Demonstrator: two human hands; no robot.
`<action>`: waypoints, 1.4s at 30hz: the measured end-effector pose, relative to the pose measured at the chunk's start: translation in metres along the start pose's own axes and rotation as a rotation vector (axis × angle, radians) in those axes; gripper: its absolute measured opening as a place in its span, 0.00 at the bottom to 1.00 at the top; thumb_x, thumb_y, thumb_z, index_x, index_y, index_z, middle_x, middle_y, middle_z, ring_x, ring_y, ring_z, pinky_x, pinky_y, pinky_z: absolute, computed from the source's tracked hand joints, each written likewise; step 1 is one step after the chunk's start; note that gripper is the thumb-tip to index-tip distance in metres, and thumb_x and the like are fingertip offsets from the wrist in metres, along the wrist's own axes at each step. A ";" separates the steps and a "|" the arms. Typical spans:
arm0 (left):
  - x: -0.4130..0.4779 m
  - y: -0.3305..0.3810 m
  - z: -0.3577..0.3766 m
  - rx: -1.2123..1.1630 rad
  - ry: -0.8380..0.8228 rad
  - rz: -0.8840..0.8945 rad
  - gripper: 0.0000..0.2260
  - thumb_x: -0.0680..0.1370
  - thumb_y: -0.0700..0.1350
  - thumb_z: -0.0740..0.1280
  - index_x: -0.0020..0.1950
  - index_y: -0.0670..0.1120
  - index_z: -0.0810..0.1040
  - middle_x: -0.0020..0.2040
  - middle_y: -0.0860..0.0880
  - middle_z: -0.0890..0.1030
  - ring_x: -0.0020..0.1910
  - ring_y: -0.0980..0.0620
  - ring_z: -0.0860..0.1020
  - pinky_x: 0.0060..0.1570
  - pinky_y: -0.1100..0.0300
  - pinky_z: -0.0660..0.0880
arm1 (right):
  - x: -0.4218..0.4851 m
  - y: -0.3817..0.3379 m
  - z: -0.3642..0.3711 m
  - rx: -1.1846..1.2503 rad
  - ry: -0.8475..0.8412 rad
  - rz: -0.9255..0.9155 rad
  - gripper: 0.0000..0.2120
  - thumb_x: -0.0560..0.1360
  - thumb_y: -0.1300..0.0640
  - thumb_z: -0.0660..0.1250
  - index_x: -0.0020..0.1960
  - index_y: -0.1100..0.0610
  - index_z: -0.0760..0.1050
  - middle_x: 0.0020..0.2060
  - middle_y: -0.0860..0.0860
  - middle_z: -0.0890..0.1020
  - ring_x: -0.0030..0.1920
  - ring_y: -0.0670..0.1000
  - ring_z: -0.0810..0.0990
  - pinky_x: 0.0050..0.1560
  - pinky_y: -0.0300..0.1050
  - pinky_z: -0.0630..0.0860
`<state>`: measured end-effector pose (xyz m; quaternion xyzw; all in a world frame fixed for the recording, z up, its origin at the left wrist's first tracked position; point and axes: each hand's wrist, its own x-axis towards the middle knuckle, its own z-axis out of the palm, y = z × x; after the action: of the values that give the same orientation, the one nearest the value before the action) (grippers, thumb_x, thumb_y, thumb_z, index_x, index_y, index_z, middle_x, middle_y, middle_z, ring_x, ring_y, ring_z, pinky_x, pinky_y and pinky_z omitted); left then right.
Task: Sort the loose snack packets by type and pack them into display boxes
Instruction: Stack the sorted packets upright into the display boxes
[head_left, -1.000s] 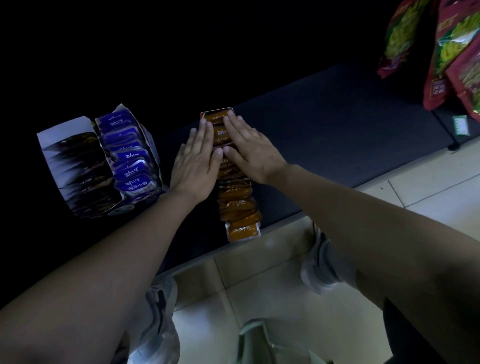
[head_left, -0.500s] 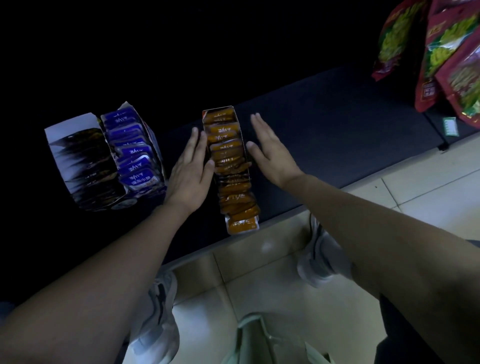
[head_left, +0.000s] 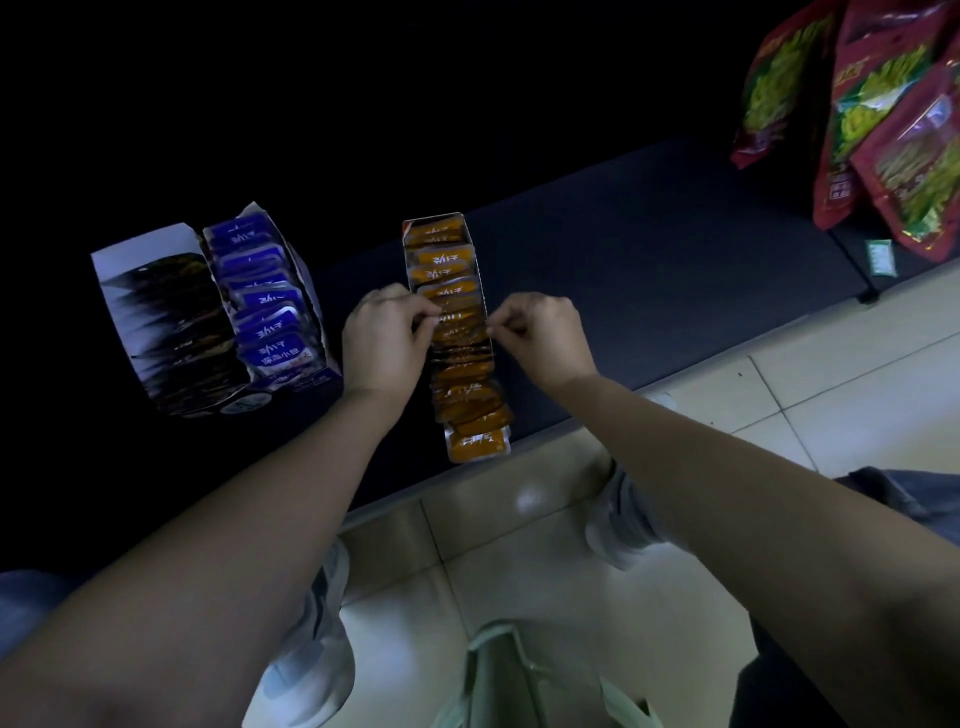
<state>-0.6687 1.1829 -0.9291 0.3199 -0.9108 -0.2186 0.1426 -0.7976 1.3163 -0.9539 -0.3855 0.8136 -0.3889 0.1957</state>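
A long narrow display box (head_left: 435, 220) full of orange snack packets (head_left: 451, 291) lies on a dark shelf, running from the back to the front edge. My left hand (head_left: 382, 340) pinches the left side of the orange row at its middle. On the opposite side my right hand (head_left: 543, 335) pinches the same spot. To the left stands a second display box (head_left: 150, 244) with a row of blue packets (head_left: 267, 306) and a row of dark packets (head_left: 176, 322).
The dark shelf (head_left: 649, 270) ends at a front edge above a pale tiled floor (head_left: 831, 374). Large red snack bags (head_left: 883, 119) hang at the upper right. A green tag (head_left: 879, 258) sits under them. My shoes and a pale green bag (head_left: 519, 680) are below.
Both hands lifted off the top of the orange row, spread to its sides, then came back nearer me and curled their fingers onto the row's two edges.
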 end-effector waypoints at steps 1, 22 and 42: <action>0.001 0.000 0.001 -0.006 -0.003 0.001 0.05 0.75 0.41 0.71 0.49 0.46 0.84 0.46 0.49 0.80 0.48 0.49 0.77 0.48 0.52 0.76 | -0.001 0.000 0.002 -0.004 0.001 -0.005 0.03 0.72 0.64 0.72 0.43 0.57 0.81 0.40 0.49 0.83 0.40 0.46 0.80 0.45 0.46 0.80; -0.015 -0.011 -0.005 -0.026 -0.068 0.102 0.05 0.75 0.40 0.70 0.50 0.44 0.82 0.48 0.48 0.78 0.47 0.51 0.78 0.48 0.53 0.78 | 0.005 0.000 0.008 -0.043 0.016 -0.089 0.02 0.73 0.58 0.70 0.46 0.54 0.79 0.42 0.49 0.82 0.41 0.48 0.80 0.42 0.52 0.79; -0.012 -0.021 0.002 0.104 -0.061 0.125 0.06 0.77 0.44 0.68 0.50 0.46 0.83 0.45 0.48 0.83 0.43 0.47 0.78 0.39 0.54 0.75 | 0.021 0.002 0.005 -0.259 -0.045 -0.290 0.05 0.72 0.61 0.71 0.47 0.55 0.83 0.46 0.52 0.85 0.42 0.54 0.83 0.42 0.52 0.80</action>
<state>-0.6492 1.1764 -0.9428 0.2626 -0.9430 -0.1712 0.1113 -0.8081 1.2984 -0.9593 -0.5292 0.7882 -0.2962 0.1047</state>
